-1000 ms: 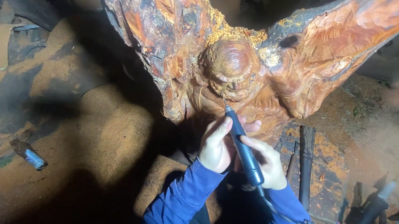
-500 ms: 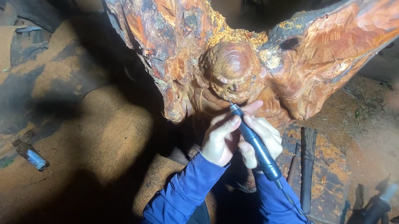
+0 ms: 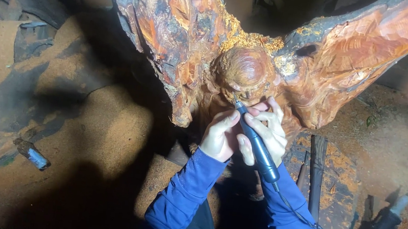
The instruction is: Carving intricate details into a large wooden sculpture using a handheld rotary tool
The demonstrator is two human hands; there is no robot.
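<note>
Sleeves of deep blue fabric [image 3: 187,201] rise from the bottom edge, both forearms angled upward and inward so the hands meet at one spot on the wood. Just beyond them, the right hand [image 3: 264,133] wraps a slim dark pen-shaped rotary carving tool [image 3: 256,139], its grip closed round the barrel much as one holds a pencil, the thin black cord [image 3: 296,211] trailing back over the sleeve. The left hand [image 3: 219,135] is curled closed against the tool's front end, thumb and fingers pressed beside the tip, apparently to steady it for fine work. The tip touches the underside of a rounded knob on the large reddish-orange carved wood sculpture [image 3: 246,73], whose two wing-like limbs spread up to left and right.

To the right lie a long dark bar [image 3: 315,171] and a second corded power tool [image 3: 384,222] on the ground. On the left, a small grey cylinder [image 3: 33,155] rests in orange sawdust [image 3: 107,133], which covers the floor and clings to the top of the carving.
</note>
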